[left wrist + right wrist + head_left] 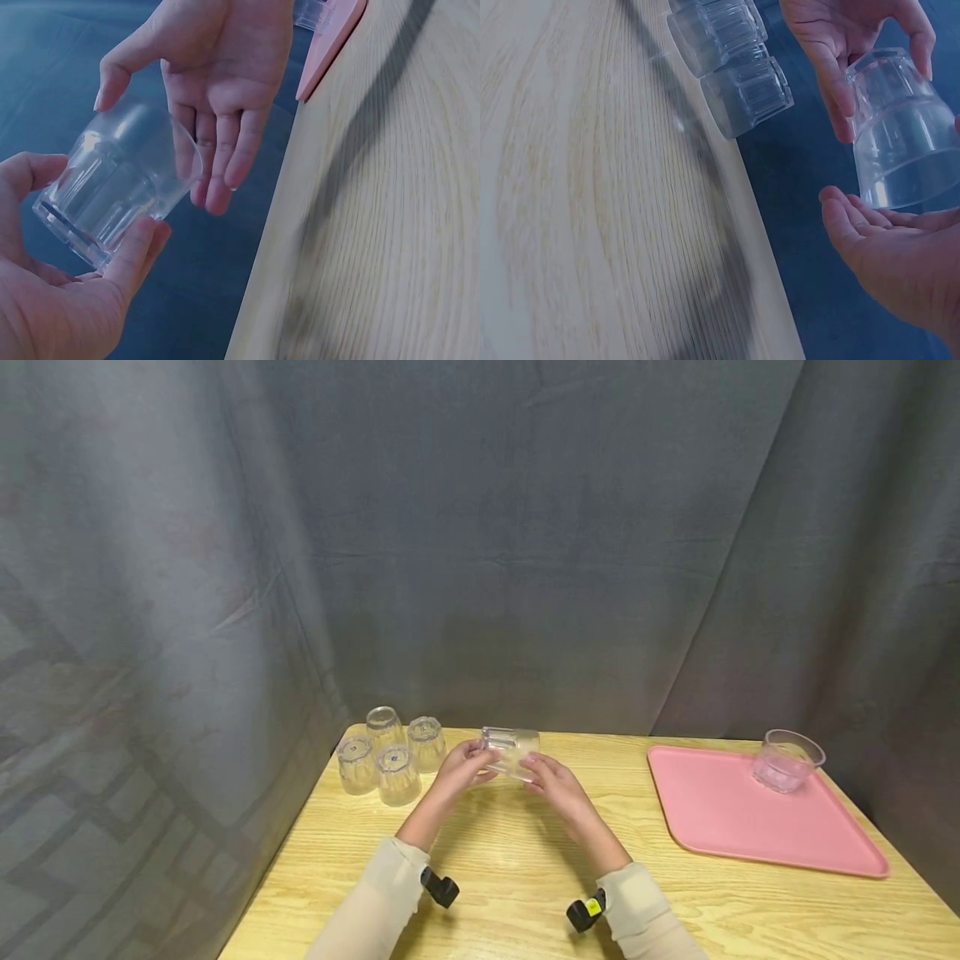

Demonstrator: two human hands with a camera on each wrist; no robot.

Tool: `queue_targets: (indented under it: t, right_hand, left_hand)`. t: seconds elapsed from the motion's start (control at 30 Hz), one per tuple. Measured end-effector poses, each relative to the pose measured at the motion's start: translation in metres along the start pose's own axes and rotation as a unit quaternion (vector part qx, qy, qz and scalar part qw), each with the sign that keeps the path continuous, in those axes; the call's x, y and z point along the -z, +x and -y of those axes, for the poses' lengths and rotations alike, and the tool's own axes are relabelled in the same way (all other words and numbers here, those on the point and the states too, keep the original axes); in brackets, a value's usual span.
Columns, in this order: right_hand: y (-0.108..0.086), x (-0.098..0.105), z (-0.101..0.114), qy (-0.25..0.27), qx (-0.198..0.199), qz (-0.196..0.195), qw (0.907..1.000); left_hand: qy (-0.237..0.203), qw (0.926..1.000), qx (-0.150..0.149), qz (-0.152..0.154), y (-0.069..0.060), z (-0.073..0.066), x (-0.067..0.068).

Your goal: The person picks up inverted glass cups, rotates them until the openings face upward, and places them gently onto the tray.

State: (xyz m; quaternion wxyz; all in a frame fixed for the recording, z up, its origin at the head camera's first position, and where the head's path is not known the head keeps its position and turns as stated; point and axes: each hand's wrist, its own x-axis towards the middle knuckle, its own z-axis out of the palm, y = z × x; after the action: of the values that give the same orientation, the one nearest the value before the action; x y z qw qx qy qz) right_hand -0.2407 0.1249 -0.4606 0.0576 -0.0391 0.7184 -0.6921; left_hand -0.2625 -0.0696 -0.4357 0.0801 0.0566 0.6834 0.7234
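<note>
Head view: six glasses. Four upturned glasses (399, 777) stand at the left of the desk (495, 893); an upright glass (783, 770) stands on the one pink tray (750, 818) at the right. The sixth, the held glass (513, 752), is sideways above the desk between two hands: the left hand (459, 770) grips its base end, the right hand (557, 783) holds its mouth end.

Left wrist view: shows the grasp better. The left thumb and fingers pinch the ribbed base; the right thumb bends onto the glass, the other fingers nearly straight. A tray corner shows.

Right wrist view: instead of the tray, some upturned glasses show, partly cropped. The right thumb is mostly cut off.
</note>
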Motion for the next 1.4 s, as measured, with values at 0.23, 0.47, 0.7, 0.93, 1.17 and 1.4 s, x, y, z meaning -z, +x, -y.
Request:
queue_targets:
  t: [0.23, 0.47, 0.7, 0.93, 1.17, 1.4]
  right_hand:
    - [0.001, 0.004, -0.001, 0.015, 0.008, -0.003, 0.9999]
    - [-0.003, 0.008, 0.002, 0.011, 0.008, 0.002, 0.9999]
    - [-0.003, 0.012, 0.001, 0.021, 0.006, 0.004, 0.9998]
    - [-0.003, 0.018, -0.001, 0.04, 0.007, 0.002, 0.9992]
    - [-0.006, 0.027, -0.001, 0.048, 0.013, 0.02, 0.9986]
    - [-0.008, 0.035, -0.001, 0.048, 0.005, 0.021, 0.9986]
  left_hand:
    - [-0.011, 0.9999, -0.001, 0.01, 0.001, 0.002, -0.006]
    - [-0.011, 0.9997, 0.003, 0.023, 0.001, 0.003, -0.009]
    - [-0.013, 0.9996, 0.006, 0.024, 0.002, 0.003, -0.012]
    - [-0.02, 0.9992, 0.004, 0.035, 0.002, 0.005, -0.018]
    - [-0.016, 0.9991, 0.007, 0.039, 0.002, 0.007, -0.024]
    - [-0.025, 0.9985, 0.004, 0.049, 0.002, 0.005, -0.031]
